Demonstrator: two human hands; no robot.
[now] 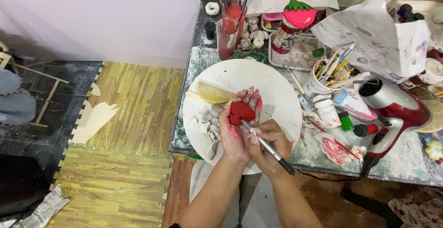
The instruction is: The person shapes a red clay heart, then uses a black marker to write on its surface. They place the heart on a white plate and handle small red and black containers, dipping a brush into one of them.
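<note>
My left hand (235,129) lies palm up over a round white board (277,89) and cradles a small red-painted clay piece (241,112). Its fingers are smeared with red paint. My right hand (270,145) grips a paintbrush (267,147) with a dark handle, and the brush tip touches the red piece. A yellow curved clay slice (213,93) lies on the board beyond my fingers. Several pale unpainted clay bits (207,122) lie on the board to the left of my left hand.
Two cups of red water with brushes (227,38) stand at the back. A strawberry-lidded jar (290,27), a white cup of brushes (323,78), a red hair dryer (392,110), paint bottles (344,119) and crumpled paper (378,39) crowd the right. Foam floor mats (124,140) lie left.
</note>
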